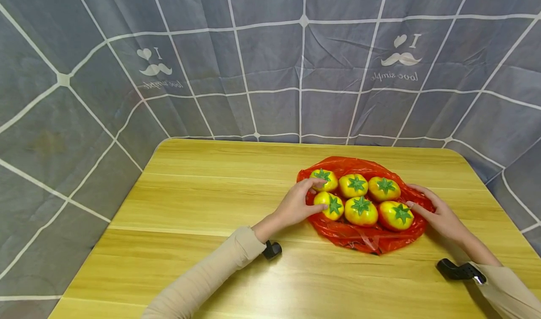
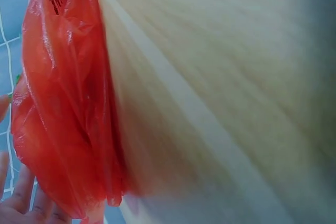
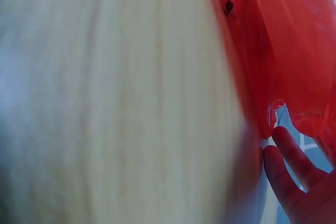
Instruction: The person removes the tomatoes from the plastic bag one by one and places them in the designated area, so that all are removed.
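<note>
Several yellow-and-red tomatoes [image 1: 360,211] with green star-shaped tops sit in two rows on a spread red plastic bag [image 1: 363,241], its rim low around them. My left hand [image 1: 297,204] is at the bag's left side, its thumb by the near-left tomato and its fingers over the far-left one. At the right edge of the bag is my right hand [image 1: 439,215], thumb and fingers apart. In the left wrist view the bag's side [image 2: 63,103] stands beside spread fingers [image 2: 23,192]. Extended fingers [image 3: 294,166] lie beside the bag [image 3: 294,51] in the right wrist view.
A wooden table [image 1: 190,206] carries the bag on its right half. Grey curtains [image 1: 270,65] with white grid lines stand behind the table and at both sides. Black wrist straps [image 1: 454,269] sit on both forearms.
</note>
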